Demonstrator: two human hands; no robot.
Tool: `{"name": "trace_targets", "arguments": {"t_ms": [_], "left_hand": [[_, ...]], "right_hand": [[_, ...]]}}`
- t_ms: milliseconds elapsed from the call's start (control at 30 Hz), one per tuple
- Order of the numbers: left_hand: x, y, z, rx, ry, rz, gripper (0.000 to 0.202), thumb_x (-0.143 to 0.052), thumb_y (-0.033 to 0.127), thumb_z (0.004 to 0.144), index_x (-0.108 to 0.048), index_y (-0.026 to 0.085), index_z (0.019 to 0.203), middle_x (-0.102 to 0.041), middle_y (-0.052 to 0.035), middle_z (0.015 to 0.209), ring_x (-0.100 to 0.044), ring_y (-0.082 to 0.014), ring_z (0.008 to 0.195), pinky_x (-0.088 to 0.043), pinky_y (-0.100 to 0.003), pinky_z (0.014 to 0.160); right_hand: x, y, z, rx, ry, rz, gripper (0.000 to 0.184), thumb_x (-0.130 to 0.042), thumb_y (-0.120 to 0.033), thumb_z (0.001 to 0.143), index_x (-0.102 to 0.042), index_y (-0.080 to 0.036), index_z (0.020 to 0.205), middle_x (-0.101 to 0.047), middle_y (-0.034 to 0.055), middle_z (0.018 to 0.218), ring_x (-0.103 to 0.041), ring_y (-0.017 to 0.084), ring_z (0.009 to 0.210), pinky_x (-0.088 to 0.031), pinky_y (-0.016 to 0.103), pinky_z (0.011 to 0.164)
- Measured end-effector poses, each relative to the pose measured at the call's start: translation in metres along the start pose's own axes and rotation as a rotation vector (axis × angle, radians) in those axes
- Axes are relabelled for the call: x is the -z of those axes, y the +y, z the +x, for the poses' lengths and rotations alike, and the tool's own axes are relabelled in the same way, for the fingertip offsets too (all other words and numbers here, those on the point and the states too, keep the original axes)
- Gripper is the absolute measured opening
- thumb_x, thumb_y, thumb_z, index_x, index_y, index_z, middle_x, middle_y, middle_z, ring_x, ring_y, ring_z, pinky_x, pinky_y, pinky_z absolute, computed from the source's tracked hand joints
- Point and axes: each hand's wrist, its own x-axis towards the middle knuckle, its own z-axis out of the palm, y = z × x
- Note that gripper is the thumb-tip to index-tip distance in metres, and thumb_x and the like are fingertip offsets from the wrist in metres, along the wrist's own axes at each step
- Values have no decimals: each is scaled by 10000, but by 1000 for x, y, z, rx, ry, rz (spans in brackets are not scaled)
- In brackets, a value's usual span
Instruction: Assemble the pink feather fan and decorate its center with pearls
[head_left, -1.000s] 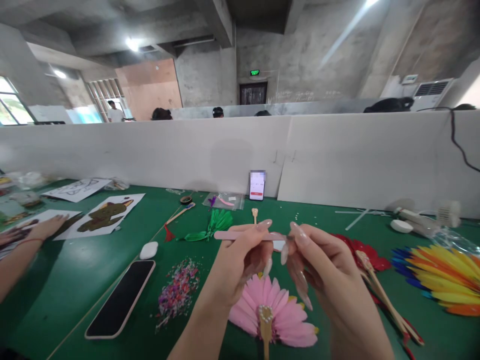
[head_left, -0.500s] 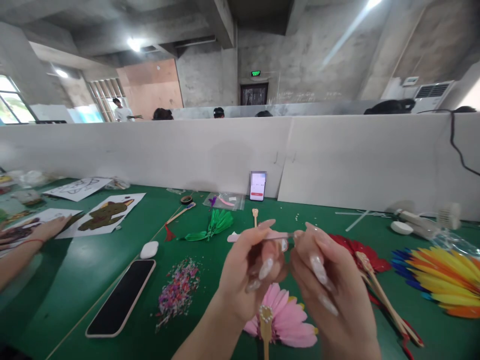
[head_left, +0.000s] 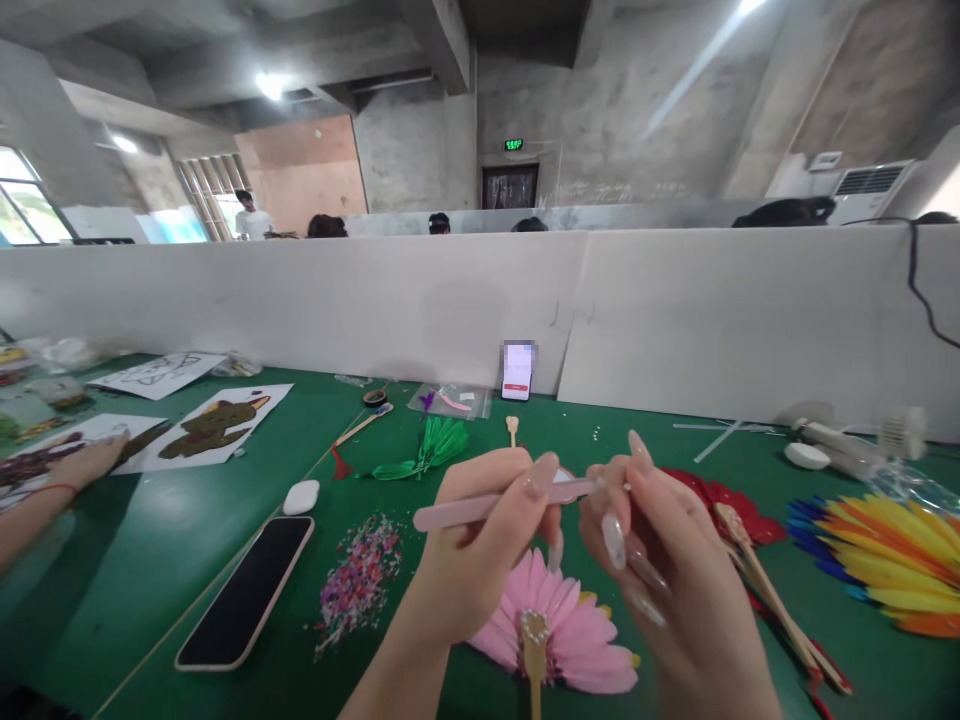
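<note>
My left hand (head_left: pixel 480 545) is closed around slim pink tweezers (head_left: pixel 457 512), holding them nearly level with the rounded end to the left. Their narrow tip reaches the fingertips of my right hand (head_left: pixel 667 570). My right thumb and index finger pinch together there; anything between them is too small to make out. Below both hands lies a pink feather fan (head_left: pixel 592 645) with a beaded wooden handle (head_left: pixel 535 640). Partly hidden behind my left hand is a small whitish round thing (head_left: pixel 562 484).
Coloured bits (head_left: pixel 358 580), a dark-screened phone (head_left: pixel 247 595) and a white case (head_left: pixel 301 497) lie left. A green feather fan (head_left: pixel 435 447) is behind; red (head_left: pixel 750 510) and yellow-blue (head_left: pixel 892 560) feather fans lie right. A propped phone (head_left: pixel 517 372) leans on the white partition (head_left: pixel 375 300). Another person's hand (head_left: pixel 90 460) rests on paper.
My left hand has turned, so more of the tweezers shows and their rounded end sits lower and further left. My right hand has shifted slightly right, still pinching near the tip.
</note>
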Motion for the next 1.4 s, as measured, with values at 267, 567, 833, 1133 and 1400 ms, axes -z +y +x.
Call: {"name": "trace_targets", "arguments": {"t_ms": [267,567,833,1133,1400], "left_hand": [[-5,6,2,-448,-53,496,242,-448,142,859,-519,151,628,-477,5,525,-411,-83,496,-293,-232,447],[-5,11,-4,-453,-89,548,179,-446,131,825,-533,164,672,-506,-12,548,-432,-105,507,-317,-247,457],[-3,11,-4,-450,-119,556,181,-438,121,809,-515,166,651,-453,5,524,-392,-96,485,-279,-240,451],[-3,13,-3,-406,-144,543,237,-427,130,847,-503,159,624,-472,-2,521,-413,-94,487,-300,-232,448],[0,15,-3,-369,-172,494,276,-423,151,876,-516,163,616,-510,-10,510,-470,-95,481,-330,-227,436]], "right_hand": [[2,3,-1,55,60,-67,394,-603,-459,812,-494,-204,533,-219,-81,422,-111,59,369,-71,225,330],[10,-2,-4,34,14,-137,381,-634,-475,791,-526,-211,539,-237,-67,438,-142,68,387,-93,232,337],[11,-6,-4,-37,-8,-74,236,-672,-420,771,-643,-243,618,-320,-48,493,-228,74,401,-126,251,376],[14,-5,1,-11,-43,-162,347,-663,-431,779,-564,-228,515,-268,-67,404,-194,74,366,-167,254,356],[7,-10,0,-69,-68,-155,546,-679,-521,720,-379,-205,391,-206,-76,365,-139,68,372,-83,261,387]]}}
